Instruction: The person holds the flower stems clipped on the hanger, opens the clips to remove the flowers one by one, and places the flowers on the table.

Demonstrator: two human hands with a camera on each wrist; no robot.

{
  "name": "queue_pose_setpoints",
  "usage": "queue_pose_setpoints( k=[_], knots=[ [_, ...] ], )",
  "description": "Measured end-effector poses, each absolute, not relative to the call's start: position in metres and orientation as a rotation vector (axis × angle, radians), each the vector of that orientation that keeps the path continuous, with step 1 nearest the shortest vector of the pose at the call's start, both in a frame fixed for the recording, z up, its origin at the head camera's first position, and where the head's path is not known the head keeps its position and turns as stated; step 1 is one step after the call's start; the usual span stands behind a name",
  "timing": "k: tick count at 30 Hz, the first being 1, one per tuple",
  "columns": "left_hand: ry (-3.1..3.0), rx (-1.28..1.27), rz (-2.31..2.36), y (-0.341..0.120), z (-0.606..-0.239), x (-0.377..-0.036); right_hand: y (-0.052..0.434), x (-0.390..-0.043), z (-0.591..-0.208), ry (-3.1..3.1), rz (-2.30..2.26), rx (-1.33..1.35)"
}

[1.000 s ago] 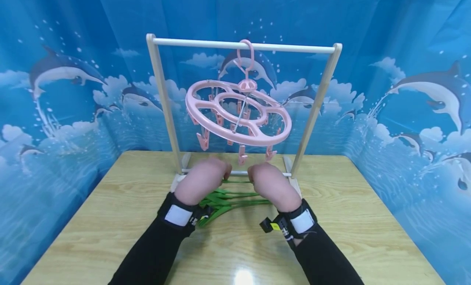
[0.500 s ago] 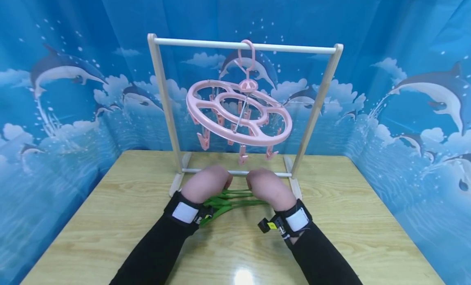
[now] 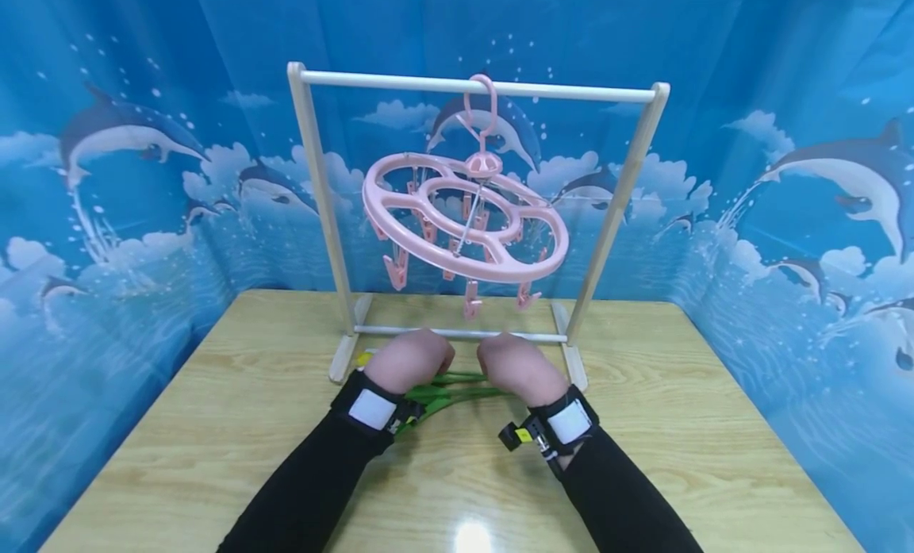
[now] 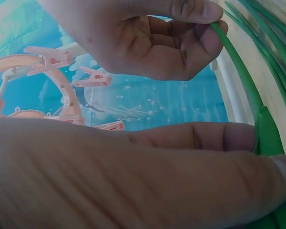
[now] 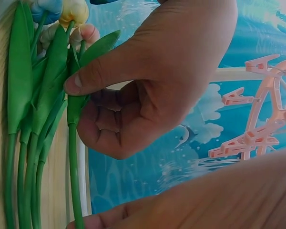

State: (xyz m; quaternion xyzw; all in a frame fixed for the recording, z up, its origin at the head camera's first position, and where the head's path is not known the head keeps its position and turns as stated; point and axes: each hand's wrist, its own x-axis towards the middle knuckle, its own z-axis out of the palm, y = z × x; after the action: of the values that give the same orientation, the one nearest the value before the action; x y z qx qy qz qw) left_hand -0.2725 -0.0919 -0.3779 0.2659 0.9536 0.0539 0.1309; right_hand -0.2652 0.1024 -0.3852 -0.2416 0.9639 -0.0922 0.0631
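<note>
A bunch of artificial flowers with green stems (image 3: 457, 384) lies on the wooden table (image 3: 214, 426), in front of the rack's base. My left hand (image 3: 410, 361) and right hand (image 3: 516, 366) sit side by side on the bunch. The right wrist view shows the left hand (image 5: 148, 90) pinching one stem (image 5: 74, 143) and its leaf between thumb and fingers. Blue, yellow and pink flower heads (image 5: 71, 12) lie at that end. In the left wrist view the right hand (image 4: 148, 43) pinches the same green stem (image 4: 233, 62) at its fingertips.
A wooden rack (image 3: 471, 86) stands at the back of the table, and a pink round clip hanger (image 3: 464, 224) hangs tilted from its top bar. Its low crossbar (image 3: 464, 333) runs just behind the hands. Blue dolphin-print cloth (image 3: 107, 180) surrounds the table.
Both hands have drawn back a little from the rack's base, toward me, and moved closer together, with the stems between them.
</note>
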Motion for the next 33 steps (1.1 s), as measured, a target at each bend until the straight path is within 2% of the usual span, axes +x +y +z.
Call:
queue_pose_setpoints(
  k=[33],
  knots=[
    [2.87,0.733,0.05,-0.085,-0.403,-0.279,0.1,-0.278,-0.413,2.88,-0.274,-0.597]
  ],
)
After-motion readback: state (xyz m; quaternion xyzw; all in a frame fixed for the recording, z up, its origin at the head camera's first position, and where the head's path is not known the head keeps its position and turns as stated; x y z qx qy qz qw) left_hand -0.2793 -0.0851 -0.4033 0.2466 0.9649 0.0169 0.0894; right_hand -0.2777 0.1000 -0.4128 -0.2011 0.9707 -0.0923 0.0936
